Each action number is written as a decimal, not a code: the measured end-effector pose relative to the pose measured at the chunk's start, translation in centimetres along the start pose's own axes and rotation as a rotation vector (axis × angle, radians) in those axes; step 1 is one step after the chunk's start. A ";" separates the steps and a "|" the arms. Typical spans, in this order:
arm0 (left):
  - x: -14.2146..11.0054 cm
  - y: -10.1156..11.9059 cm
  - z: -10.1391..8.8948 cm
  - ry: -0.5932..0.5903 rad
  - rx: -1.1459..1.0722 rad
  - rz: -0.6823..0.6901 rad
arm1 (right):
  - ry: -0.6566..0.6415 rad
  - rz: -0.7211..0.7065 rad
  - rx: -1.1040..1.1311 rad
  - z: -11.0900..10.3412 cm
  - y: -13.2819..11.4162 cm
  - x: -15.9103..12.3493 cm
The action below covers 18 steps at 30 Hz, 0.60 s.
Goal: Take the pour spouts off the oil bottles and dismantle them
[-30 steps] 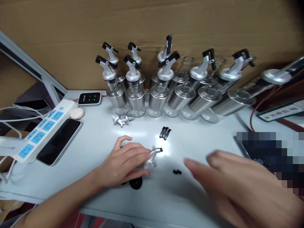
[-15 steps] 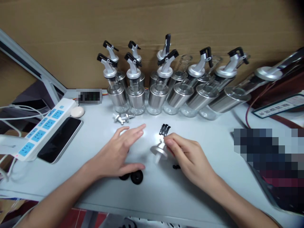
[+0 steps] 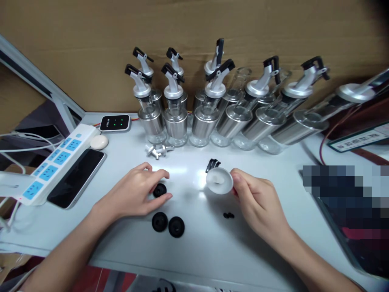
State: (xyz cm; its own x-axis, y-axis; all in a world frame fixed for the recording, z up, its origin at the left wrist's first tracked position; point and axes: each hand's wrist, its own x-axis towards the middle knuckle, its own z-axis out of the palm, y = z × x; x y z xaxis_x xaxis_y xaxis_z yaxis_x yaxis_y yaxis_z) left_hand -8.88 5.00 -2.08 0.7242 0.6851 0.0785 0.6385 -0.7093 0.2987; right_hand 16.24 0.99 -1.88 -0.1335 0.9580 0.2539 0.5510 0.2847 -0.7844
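Note:
My left hand (image 3: 133, 194) rests on the white table (image 3: 197, 251), its fingers pinched on a black round gasket (image 3: 159, 190). Two more black gaskets (image 3: 168, 224) lie just in front of it. My right hand (image 3: 258, 198) holds a silver pourer cap (image 3: 219, 181) lifted off the table, with its round white underside turned toward me. Small black lever pieces (image 3: 212, 164) lie behind the cap. Tiny black bits (image 3: 228, 215) sit below it. A few loose silver spouts (image 3: 158, 151) lie near the bottles.
Several glass and steel dispenser bottles (image 3: 209, 117) with pourer tops stand along the cardboard wall. At the left are a power strip (image 3: 51, 164), a dark phone (image 3: 75, 178), a small black device (image 3: 115, 122) and a white oval object (image 3: 99, 142). A blurred dark item (image 3: 346, 194) lies at the right.
My right hand came in, took the silver cap and turned its underside up. My left hand let go of the cap and closed on a black gasket.

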 end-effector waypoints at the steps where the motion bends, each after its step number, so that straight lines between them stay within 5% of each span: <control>1: 0.0 0.0 -0.1 0.026 -0.026 0.023 | -0.010 -0.003 -0.002 0.0 0.0 0.0; 12: 0.2 0.2 0.4 0.110 -0.089 0.150 | 0.018 -0.076 -0.075 -0.1 0.0 -0.1; 18: 0.3 -0.1 0.6 0.060 -0.068 0.111 | 0.038 -0.090 -0.135 -0.5 0.1 -0.2</control>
State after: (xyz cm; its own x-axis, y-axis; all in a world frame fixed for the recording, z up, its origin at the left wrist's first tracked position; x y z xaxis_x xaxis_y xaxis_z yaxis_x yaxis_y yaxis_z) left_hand -8.56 5.21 -2.63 0.7713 0.6130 0.1711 0.5347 -0.7699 0.3483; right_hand 16.73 0.83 -1.67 -0.1572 0.9262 0.3427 0.6445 0.3591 -0.6750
